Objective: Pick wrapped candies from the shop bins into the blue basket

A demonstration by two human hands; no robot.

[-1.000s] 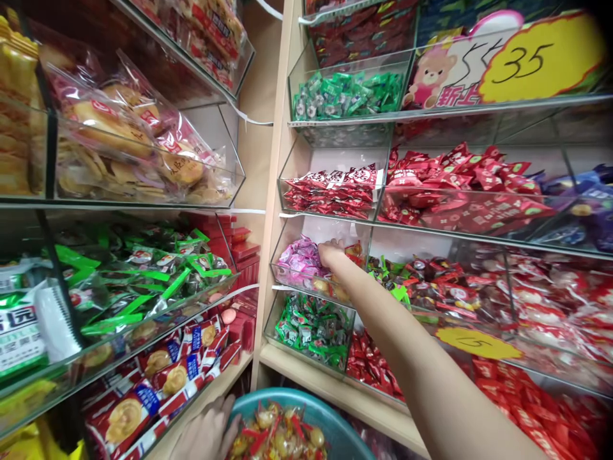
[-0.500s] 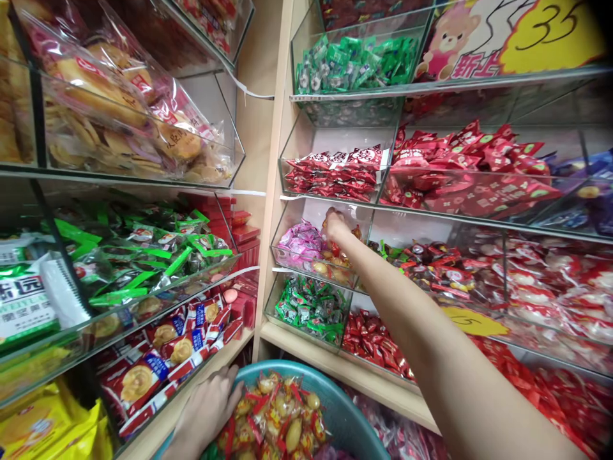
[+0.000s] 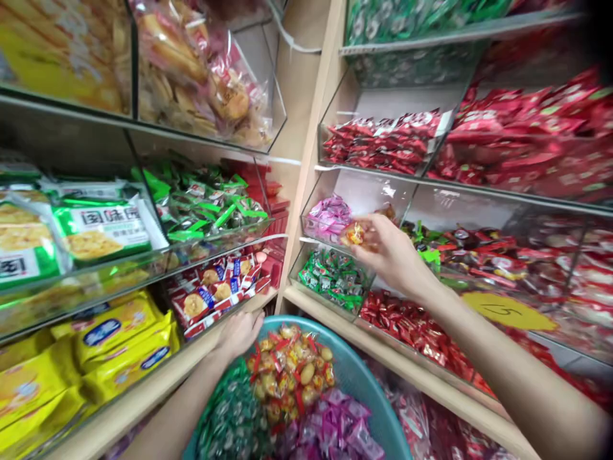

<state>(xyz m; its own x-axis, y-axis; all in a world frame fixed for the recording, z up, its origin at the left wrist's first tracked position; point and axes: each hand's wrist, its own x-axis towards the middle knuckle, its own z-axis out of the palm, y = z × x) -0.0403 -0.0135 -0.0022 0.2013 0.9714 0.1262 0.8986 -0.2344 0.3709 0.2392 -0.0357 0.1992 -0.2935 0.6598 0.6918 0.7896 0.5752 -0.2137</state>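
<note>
Fingers (image 3: pixel 253 324) of the left hand (image 3: pixel 240 335) touch a teal basket (image 3: pixel 385 399), grip unclear; inside lie green, gold and purple candies (image 3: pixel 292 377). The right hand (image 3: pixel 387 250) pinches a gold sweet (image 3: pixel 355 234) at a clear bin (image 3: pixel 357 188), partly hiding its contents. The basket's near side is cropped.

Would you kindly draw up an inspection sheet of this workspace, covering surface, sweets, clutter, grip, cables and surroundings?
Surface: wooden ledge below the clear bins.
Sweets: teal basket holds gold sweets, green sweets and purple sweets, mostly in separate areas.
Clutter: wrapped goods below the ledge, too blurred to identify.
Grip: right hand holds at least one gold-wrapped sweet by the corner bin; left hand rests at the basket rim, finger closure unclear.
Cables: white cord-like strip near the upper corner.
Surroundings: yellow packets at lower left; yellow tag reading 15 at right.
</note>
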